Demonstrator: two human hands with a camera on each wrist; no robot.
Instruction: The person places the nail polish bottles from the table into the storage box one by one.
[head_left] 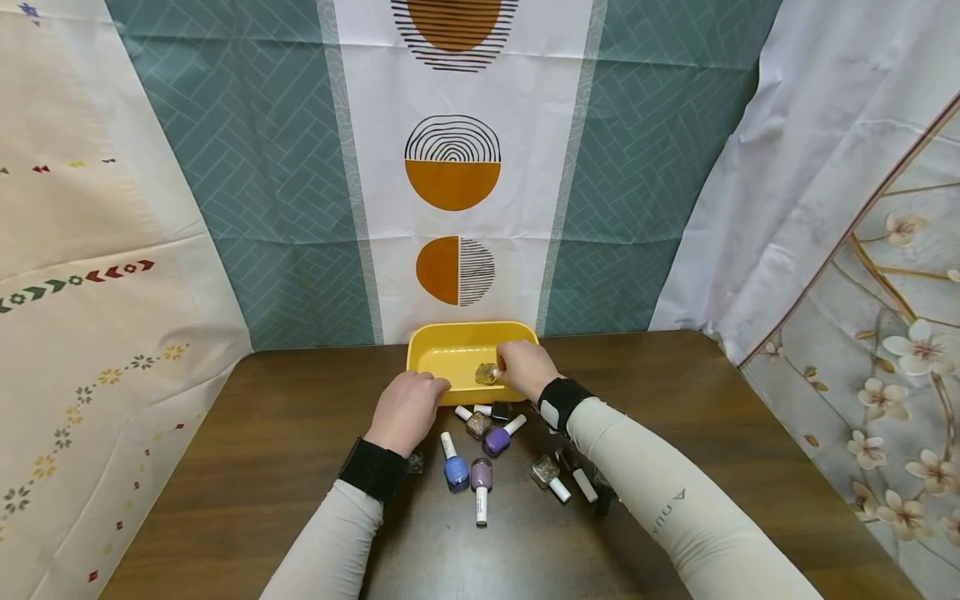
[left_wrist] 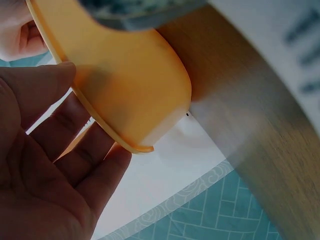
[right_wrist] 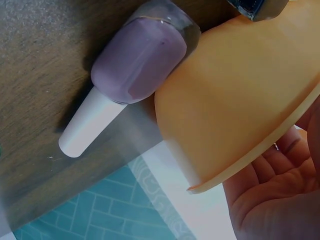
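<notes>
1. landmark first: the yellow tray (head_left: 450,350) sits at the far edge of the brown table (head_left: 675,417), right against the patterned curtain (head_left: 453,179), so nothing put in it can slide off the back.
2. the right hand (head_left: 525,367) is over the tray's near right corner, fingers curled round a small glittery bottle (head_left: 487,374), which hangs just inside the rim, low over the tray floor.
3. the left hand (head_left: 408,408) rests at the tray's near left edge, fingers bent loosely against the rim; the left wrist view shows fingertips (left_wrist: 107,165) touching the rim and no bottle in the palm. looks like a steadying touch so the tray stays put.
4. the hands are apart, one at each near corner.
5. just in front of the tray, more polish bottles lie on their sides: a purple one (head_left: 498,439), a blue one (head_left: 453,465), a mauve one (head_left: 481,483), a glitter one (head_left: 549,475). all close to the tray, within easy reach of either hand.
</notes>
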